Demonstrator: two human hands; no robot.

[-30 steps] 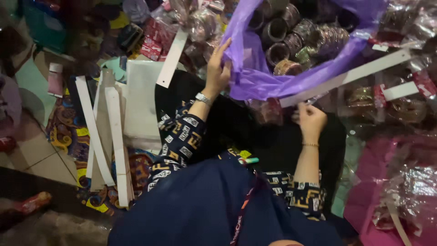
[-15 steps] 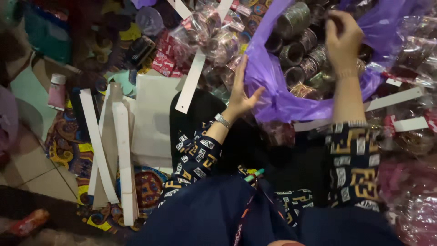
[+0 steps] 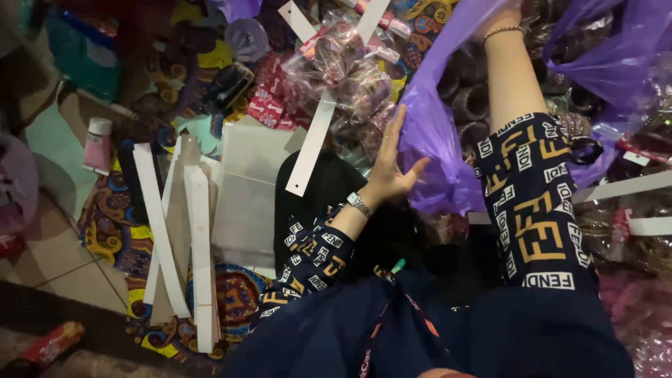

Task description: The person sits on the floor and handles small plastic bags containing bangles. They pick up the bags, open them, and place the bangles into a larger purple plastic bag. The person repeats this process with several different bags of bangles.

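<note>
A purple plastic bag (image 3: 437,150) lies open in front of me, with stacks of dark bangles (image 3: 467,105) inside. My left hand (image 3: 390,164), a watch on its wrist, rests on the bag's left edge, fingers straight and thumb over the plastic. My right arm, in a patterned sleeve, reaches up into the bag. My right hand (image 3: 501,12) is mostly hidden at the top edge; only the wrist with a thin bracelet shows.
Clear packets of bangles (image 3: 343,66) with a long white card strip (image 3: 311,143) lie left of the bag. More white strips (image 3: 162,224) and a flat white box (image 3: 248,185) cover patterned cloth. A small bottle (image 3: 96,143) stands far left. More bangle packets (image 3: 630,231) lie right.
My right arm has reached further up into the bag, so the hand is now out of sight. My left hand stays on the bag's left edge. The view has shifted slightly.
</note>
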